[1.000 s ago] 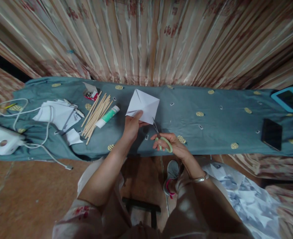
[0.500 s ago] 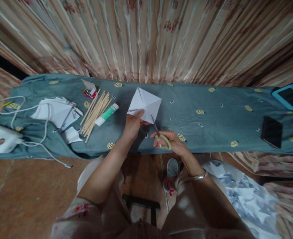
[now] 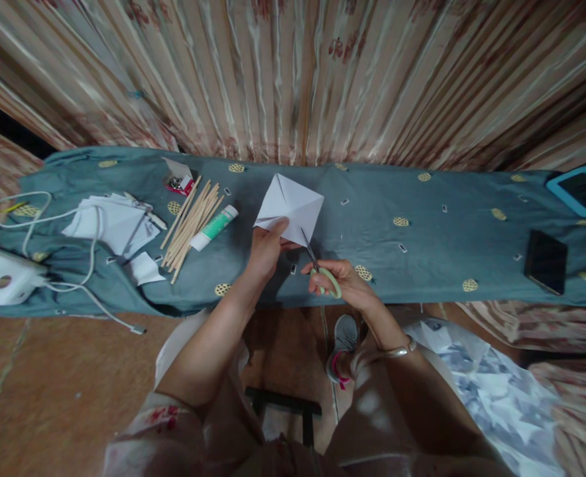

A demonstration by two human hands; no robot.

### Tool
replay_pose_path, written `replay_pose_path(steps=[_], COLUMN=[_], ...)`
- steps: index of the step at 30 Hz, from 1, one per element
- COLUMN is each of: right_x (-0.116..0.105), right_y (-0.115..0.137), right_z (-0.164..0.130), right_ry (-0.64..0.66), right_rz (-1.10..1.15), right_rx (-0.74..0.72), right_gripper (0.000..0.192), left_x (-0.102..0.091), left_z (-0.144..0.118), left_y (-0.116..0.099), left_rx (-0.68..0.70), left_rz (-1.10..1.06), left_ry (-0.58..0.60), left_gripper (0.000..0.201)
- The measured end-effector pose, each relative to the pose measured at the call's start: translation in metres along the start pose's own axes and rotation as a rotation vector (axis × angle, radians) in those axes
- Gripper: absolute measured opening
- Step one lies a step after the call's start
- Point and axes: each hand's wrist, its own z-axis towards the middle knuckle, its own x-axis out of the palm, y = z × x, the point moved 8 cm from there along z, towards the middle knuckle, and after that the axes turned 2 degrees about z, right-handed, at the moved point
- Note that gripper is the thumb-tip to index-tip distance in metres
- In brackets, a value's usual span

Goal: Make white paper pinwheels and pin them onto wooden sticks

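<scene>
A creased white square of paper (image 3: 300, 204) is held just above the cloth-covered table. My left hand (image 3: 267, 248) pinches its near left edge, thumb on top and the other fingers underneath. Slits run inward from its corners, one at the far corner and one at the left. In my right hand (image 3: 340, 281) is a pair of scissors (image 3: 330, 283) with pale green handles, my fingers through and around the loops. The dark blades reach over the paper's near right corner, pointing toward its middle. How far the blades are apart is hard to make out.
Left of the paper lie a glue stick (image 3: 214, 228), several wooden sticks (image 3: 188, 228), a small open box (image 3: 179, 180) of metal bits and stacked paper (image 3: 111, 225). A white device (image 3: 4, 275) with cables sits far left. A phone (image 3: 546, 260) and blue-framed tablet (image 3: 584, 192) lie right.
Almost nothing differs. Both hands, the paper and the scissors keep nearly the same place, and the view has shifted very slightly.
</scene>
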Motion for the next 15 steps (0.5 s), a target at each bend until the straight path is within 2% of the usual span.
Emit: replay_pose_path(steps=[15], right_x=[0.0018], right_y=[0.0028], right_z=[0.0000], right_ry=[-0.009], right_rz=[0.029], right_rx=[0.005], right_gripper=[0.048], left_x=[-0.0008], left_z=[0.0003], left_y=[0.0017], left_rx=[-0.001], left_rz=[0.014], left_ry=[0.004], left_gripper=[0.011])
